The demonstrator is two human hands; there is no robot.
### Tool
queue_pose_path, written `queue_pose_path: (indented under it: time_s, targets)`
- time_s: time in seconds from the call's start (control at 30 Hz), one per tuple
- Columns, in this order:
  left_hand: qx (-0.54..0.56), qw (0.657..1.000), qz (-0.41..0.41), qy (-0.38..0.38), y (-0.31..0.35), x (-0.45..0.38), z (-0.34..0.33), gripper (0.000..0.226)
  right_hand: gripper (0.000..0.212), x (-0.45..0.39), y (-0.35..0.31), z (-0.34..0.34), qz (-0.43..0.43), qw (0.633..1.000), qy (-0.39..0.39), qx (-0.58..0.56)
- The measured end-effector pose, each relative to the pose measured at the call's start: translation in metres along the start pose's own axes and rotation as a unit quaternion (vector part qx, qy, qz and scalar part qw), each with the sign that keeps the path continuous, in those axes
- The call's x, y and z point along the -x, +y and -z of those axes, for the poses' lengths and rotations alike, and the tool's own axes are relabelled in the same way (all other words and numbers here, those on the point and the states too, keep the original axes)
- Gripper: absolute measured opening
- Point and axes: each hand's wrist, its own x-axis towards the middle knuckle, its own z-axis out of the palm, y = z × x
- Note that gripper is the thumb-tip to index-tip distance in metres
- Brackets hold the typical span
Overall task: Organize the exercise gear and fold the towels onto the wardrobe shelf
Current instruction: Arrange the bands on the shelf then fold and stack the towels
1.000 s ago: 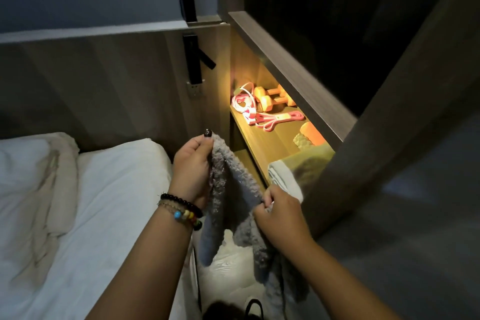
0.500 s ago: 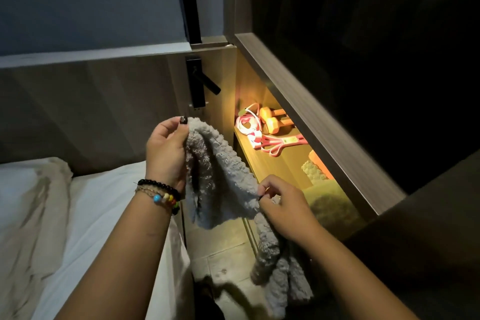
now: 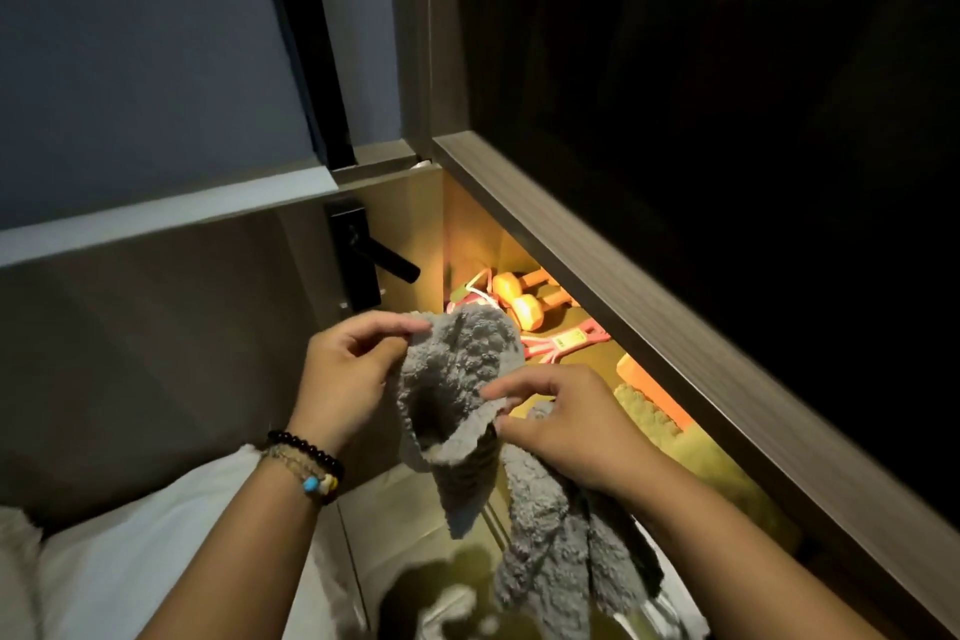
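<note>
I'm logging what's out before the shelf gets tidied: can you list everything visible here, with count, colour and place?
grey towel: 1, grey, held up unfolded in front of the shelf
dumbbells: 2, orange, far end of the lit shelf
resistance band: 1, pink, on the shelf nearer than the dumbbells
green towel: 1, yellow-green, near part of the shelf
door handle: 1, black, on the wood panel left of the shelf
bed sheet: 1, white, lower left
bracelets: several, black and multicoloured beads, left wrist
left hand: 1, pinches the towel's upper edge
right hand: 1, pinches the towel lower down
</note>
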Motion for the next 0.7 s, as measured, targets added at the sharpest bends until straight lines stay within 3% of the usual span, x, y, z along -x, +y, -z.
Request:
queue_pose_path:
  time_s: [0.07, 0.23, 0.43, 0.7]
  targets:
    - [0.009, 0.999, -0.002, -0.031, 0.003, -0.014, 0.000, 0.043, 0.013, -0.014, -0.001, -0.002, 0.004, 0.998, 0.061, -0.003]
    - [0.019, 0.998, -0.022, -0.056, 0.004, -0.035, -0.011, 0.038, 0.013, -0.041, -0.004, 0.000, 0.065, 0.986, 0.156, -0.008]
    - [-0.004, 0.995, -0.071, -0.073, 0.008, -0.045, -0.028, 0.041, 0.009, -0.067, 0.001, 0.015, 0.101, 0.982, 0.156, -0.037]
    - [0.086, 0.993, -0.013, -0.082, -0.015, -0.072, -0.042, 0.019, 0.009, -0.092, 0.012, 0.017, 0.144, 0.976, 0.139, -0.084]
